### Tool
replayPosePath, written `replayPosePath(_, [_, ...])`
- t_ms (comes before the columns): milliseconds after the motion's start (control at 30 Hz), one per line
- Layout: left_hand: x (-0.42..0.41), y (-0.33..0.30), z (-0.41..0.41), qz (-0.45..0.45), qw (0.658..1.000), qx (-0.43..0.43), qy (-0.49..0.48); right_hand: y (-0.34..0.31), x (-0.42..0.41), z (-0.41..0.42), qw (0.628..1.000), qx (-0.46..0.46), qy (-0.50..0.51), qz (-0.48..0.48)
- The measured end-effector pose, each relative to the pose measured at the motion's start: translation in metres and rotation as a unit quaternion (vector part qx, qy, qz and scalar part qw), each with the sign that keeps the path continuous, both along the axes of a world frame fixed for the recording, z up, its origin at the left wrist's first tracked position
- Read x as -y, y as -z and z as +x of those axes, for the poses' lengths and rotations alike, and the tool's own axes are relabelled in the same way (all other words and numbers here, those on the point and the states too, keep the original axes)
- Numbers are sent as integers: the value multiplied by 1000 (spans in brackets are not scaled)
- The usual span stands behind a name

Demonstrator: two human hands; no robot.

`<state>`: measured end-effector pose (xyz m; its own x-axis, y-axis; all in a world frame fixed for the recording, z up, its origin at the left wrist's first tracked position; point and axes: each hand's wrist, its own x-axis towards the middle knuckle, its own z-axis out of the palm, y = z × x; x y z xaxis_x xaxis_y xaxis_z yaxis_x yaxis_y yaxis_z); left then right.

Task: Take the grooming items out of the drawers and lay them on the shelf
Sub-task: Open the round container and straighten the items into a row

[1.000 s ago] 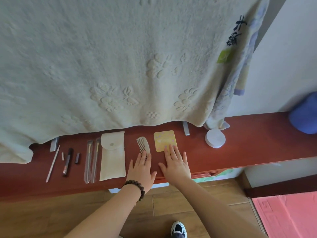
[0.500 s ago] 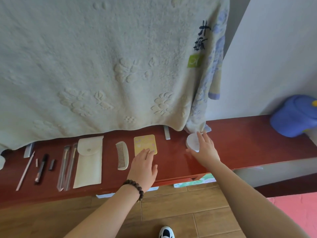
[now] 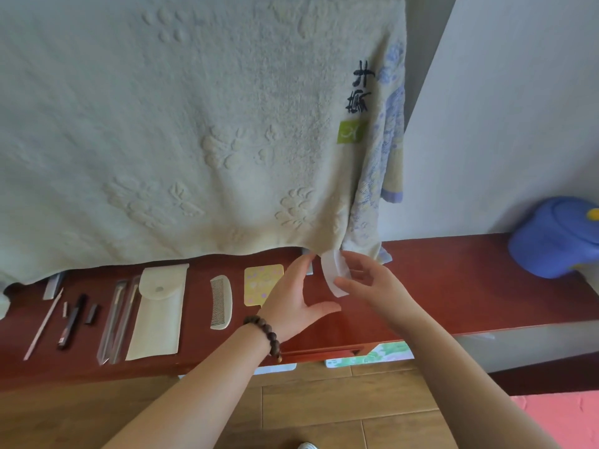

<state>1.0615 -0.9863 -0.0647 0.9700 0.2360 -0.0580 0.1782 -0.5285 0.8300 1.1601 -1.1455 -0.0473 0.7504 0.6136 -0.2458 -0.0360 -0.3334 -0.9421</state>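
**Round white case lifted off the shelf, everything else already lined up**

So the right hand has the round white case pinched between thumb and fingertips, tilted up on edge and held just above the red shelf, close to the shelf's back edge under the hem of the hanging towel. My guess is it's held on edge like that so the person can look at it or pass it across. The left hand is right beside it, fingers straight and thumb spread wide, palm facing the case, holding nothing. Looks ready to receive it or steady it, but that's just my read.

The rest of the grooming stuff lies flat in a neat row running toward the shelf's left end: yellow card nearest the hands, then the comb, the cream pouch, two clear-sleeved tools, a black pen-like tube with a couple of small bits next to it, and a thin pale stick. All spaced apart and roughly parallel, so it reads as a deliberate display layout.

Gap between the card and the shelf's right half seems like where the case belongs. Blue container sits at the far right end, well apart.
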Motion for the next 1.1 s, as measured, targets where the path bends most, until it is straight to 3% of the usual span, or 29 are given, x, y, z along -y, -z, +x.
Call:
replayPosePath(300, [-5,-27,9,-71,996,43,17,-28,1,-7,998,1,-45,42])
replayPosePath(567, [-19,-22,0,-117,992,18,45,-31,1,0,998,-21,-35,44])
replayPosePath(867, [-20,-13,-7,-45,996,12,77,-38,-11,19,992,-101,47,50])
replayPosePath(1100, [-17,7,-15,8,999,23,34,-25,-30,14,973,-179,134,59])
